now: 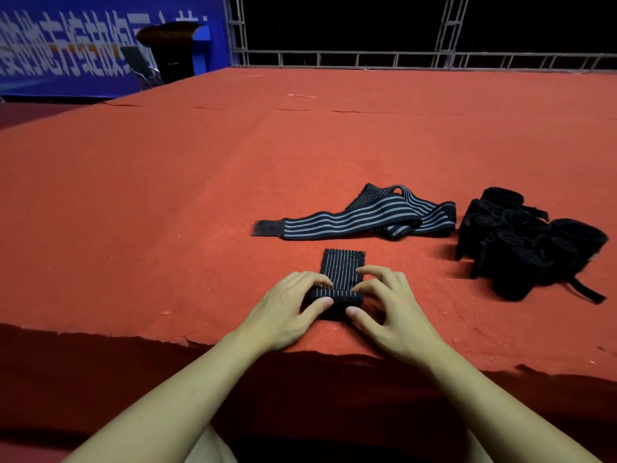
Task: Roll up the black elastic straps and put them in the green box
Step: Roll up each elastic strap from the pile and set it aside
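A black elastic strap with thin grey stripes lies on the red carpet near its front edge, mostly rolled up, its free end flat and pointing away from me. My left hand grips the roll's left end, thumb in front and fingers curled over the top. My right hand grips the right end the same way. A second striped strap lies unrolled and loosely twisted just behind. No green box is in view.
A pile of rolled black straps sits at the right, loose tails trailing toward me. The red carpeted platform stretches far back to a metal truss railing. A blue banner and dark chair stand at the far left.
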### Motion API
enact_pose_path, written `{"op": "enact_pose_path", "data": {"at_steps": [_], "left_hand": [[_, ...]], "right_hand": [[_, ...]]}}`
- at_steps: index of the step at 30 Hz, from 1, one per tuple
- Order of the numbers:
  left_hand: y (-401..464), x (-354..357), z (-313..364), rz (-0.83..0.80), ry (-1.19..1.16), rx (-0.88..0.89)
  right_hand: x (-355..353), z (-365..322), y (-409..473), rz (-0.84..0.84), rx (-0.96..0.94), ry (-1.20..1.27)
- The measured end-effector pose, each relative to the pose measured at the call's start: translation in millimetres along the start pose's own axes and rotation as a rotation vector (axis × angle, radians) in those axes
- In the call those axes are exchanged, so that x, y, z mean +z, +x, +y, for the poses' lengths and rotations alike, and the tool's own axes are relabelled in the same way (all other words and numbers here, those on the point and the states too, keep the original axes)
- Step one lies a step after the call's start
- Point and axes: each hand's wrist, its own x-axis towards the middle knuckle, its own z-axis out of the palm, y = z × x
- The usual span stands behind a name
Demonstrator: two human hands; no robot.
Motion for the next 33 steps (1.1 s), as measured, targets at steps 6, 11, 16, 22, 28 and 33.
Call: {"op": "enact_pose_path", "data": {"at_steps": [6, 11, 16, 22, 28, 33], "left_hand": [[0.2, -0.2, 4.6, -0.019, -0.006, -0.001], [0.6, 0.5, 2.7, 0.014, 0.013, 0.06], [-0.1, 0.7, 3.1, -0.019, 0.024, 0.092], [-1.1, 0.7, 4.0, -0.056, -0.008, 0.095], [-2.2, 0.9, 4.3, -0.048, -0.041, 0.047], [1.3, 3.6, 2.7, -0.067, -0.043, -0.018]], "right_hand": [[1.8, 1.0, 0.2, -0.022, 0.024, -0.008], [1.5, 2.7, 1.8, -0.02, 0.039, 0.021], [0.9, 3.7, 3.5, -0.019, 0.062, 0.043], [-1.2, 2.4, 1.1, -0.027, 0.091, 0.075], [-1.4, 0.8, 2.9, -0.023, 0.069, 0.059], [0.4, 1.5, 2.3, -0.04, 0.038, -0.014]]}}
